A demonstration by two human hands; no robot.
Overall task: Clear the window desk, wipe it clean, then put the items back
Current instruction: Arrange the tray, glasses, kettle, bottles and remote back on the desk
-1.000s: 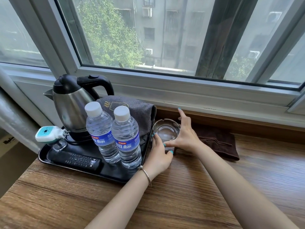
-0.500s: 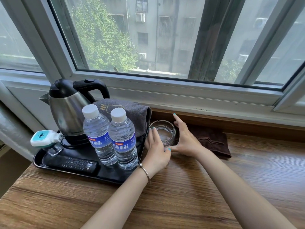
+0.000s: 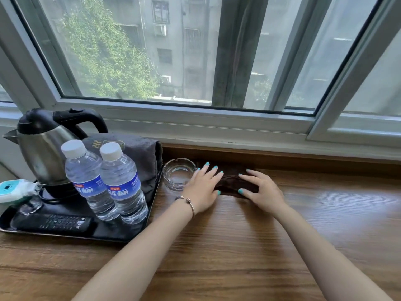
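A dark brown cloth (image 3: pixel 231 183) lies bunched on the wooden desk (image 3: pixel 238 246), against the back ledge under the window. My left hand (image 3: pixel 202 187) rests on its left end with straight fingers. My right hand (image 3: pixel 263 191) lies on its right end with spread fingers and hides that part. A clear glass ashtray (image 3: pixel 176 173) stands free just left of my left hand, beside the black tray (image 3: pixel 121 237).
The tray at the left carries a steel kettle (image 3: pixel 41 148), two water bottles (image 3: pixel 86 170), a folded grey towel (image 3: pixel 141 153), a black remote (image 3: pixel 54 222) and a teal-and-white plug (image 3: pixel 13 190). The window frame (image 3: pixel 217 127) runs along the back.
Both hands have left the ashtray and moved right onto the brown cloth. The ashtray stays next to the tray. The view has shifted to the right.
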